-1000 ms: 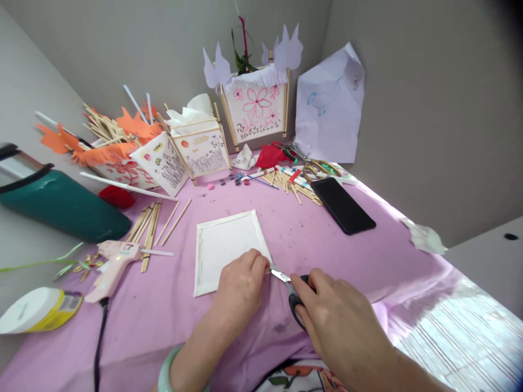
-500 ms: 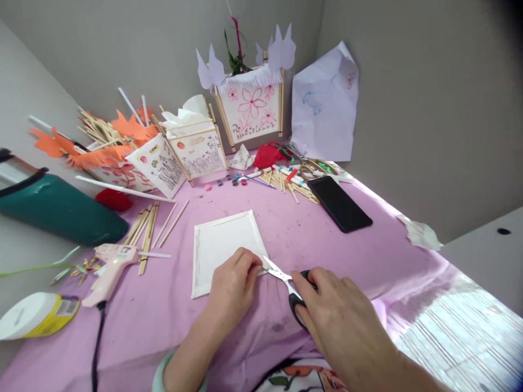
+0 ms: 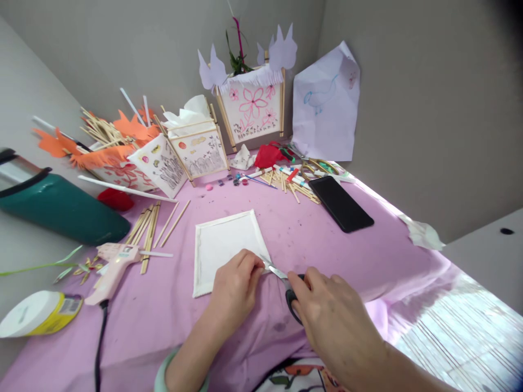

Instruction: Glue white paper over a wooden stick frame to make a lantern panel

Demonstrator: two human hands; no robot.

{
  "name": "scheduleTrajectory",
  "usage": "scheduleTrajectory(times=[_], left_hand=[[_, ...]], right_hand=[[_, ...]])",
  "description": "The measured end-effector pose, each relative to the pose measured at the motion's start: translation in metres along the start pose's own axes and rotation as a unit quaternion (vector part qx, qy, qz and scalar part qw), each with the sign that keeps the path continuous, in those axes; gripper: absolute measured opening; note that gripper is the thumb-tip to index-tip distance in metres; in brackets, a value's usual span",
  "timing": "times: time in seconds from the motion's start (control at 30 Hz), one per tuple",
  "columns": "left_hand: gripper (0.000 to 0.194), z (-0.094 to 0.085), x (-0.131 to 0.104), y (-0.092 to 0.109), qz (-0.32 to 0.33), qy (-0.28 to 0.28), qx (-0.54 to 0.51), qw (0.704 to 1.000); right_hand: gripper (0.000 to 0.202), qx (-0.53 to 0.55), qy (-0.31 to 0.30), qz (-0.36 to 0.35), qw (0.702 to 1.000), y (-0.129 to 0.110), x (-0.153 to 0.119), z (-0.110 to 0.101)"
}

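Note:
A square white panel point(image 3: 224, 245) with a raised, cloth-like border lies flat on the pink cloth. My left hand point(image 3: 237, 280) is closed in a pinch at its near right corner, and the fingers hide that corner. My right hand point(image 3: 333, 316) grips black-handled scissors point(image 3: 280, 272). Their blades point left, with the tips right beside my left fingertips at the panel's edge. The blades are only slightly apart.
A pink glue gun point(image 3: 116, 269) and wooden sticks point(image 3: 143, 231) lie to the left, near a yellow-labelled tub point(image 3: 43, 313). Decorated boxes point(image 3: 200, 149) stand behind. A black phone point(image 3: 341, 204) lies at right, near gold-handled scissors point(image 3: 321, 166).
My right hand has moved slightly left, bringing the scissors closer to my left fingers. The blades and handles have drawn nearer together. My left hand stays at the panel's corner.

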State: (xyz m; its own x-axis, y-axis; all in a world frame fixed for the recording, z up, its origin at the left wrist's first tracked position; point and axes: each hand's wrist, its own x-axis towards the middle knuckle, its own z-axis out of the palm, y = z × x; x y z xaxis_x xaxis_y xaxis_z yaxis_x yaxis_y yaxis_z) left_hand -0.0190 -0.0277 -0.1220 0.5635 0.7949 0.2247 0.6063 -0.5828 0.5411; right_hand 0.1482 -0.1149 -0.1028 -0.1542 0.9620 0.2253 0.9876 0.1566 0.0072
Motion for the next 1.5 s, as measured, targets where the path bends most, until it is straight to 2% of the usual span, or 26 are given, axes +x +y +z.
scheduleTrajectory(times=[0.13,0.27,0.33,0.4,0.47,0.57,0.7,0.87,0.97,1.03,1.17,1.33,1.4,1.5], left_hand=[[0.013,0.0,0.0,-0.002,-0.035,0.034,-0.041,0.998],[0.012,0.001,0.001,-0.007,-0.136,0.091,-0.142,0.976],[0.01,0.002,0.002,-0.008,-0.17,0.104,-0.156,0.967],[0.01,0.003,0.004,-0.008,-0.156,0.112,-0.124,0.973],[0.017,0.004,0.005,-0.006,-0.105,0.111,-0.075,0.985],[0.026,0.004,0.006,-0.003,-0.039,0.074,-0.029,0.996],[0.022,0.003,0.01,0.001,-0.033,0.009,0.015,0.999],[0.024,0.001,0.015,0.005,-0.029,-0.051,0.075,0.995],[0.022,0.0,0.011,0.005,-0.007,-0.034,0.082,0.996],[0.02,-0.002,0.006,0.003,0.004,0.004,0.071,0.997],[0.016,-0.018,-0.005,-0.004,-0.007,0.107,0.073,0.992],[0.018,-0.059,-0.012,-0.026,-0.06,0.22,0.161,0.96],[0.02,-0.074,-0.013,-0.041,-0.108,0.228,0.216,0.943],[0.028,-0.089,-0.016,-0.063,-0.184,0.177,0.285,0.924]], right_hand=[[0.012,0.008,-0.016,-0.009,1.0,0.0,-0.004,0.004],[0.018,0.025,-0.019,-0.013,0.999,0.01,-0.014,0.003],[0.021,0.042,-0.023,-0.012,0.999,0.018,-0.018,0.0],[0.021,0.054,-0.025,0.001,0.998,0.027,-0.02,-0.003],[0.02,0.06,-0.028,0.017,0.998,0.034,-0.02,-0.004],[0.02,0.066,-0.023,0.027,0.997,0.038,-0.017,-0.001],[0.021,0.067,-0.002,0.015,0.998,0.035,-0.014,0.005],[0.021,0.068,-0.006,0.011,0.998,0.033,-0.015,0.008],[0.022,0.059,0.002,0.02,0.998,0.037,-0.012,0.006],[0.025,0.047,0.012,0.033,0.998,0.043,-0.002,0.004],[0.036,0.01,0.019,0.055,0.998,0.054,0.033,0.006],[0.039,0.023,0.029,0.107,0.994,0.07,0.082,0.025],[0.042,0.052,-0.007,0.09,0.995,0.081,0.097,0.033],[0.046,0.076,-0.081,0.032,0.993,0.096,0.11,0.037]])
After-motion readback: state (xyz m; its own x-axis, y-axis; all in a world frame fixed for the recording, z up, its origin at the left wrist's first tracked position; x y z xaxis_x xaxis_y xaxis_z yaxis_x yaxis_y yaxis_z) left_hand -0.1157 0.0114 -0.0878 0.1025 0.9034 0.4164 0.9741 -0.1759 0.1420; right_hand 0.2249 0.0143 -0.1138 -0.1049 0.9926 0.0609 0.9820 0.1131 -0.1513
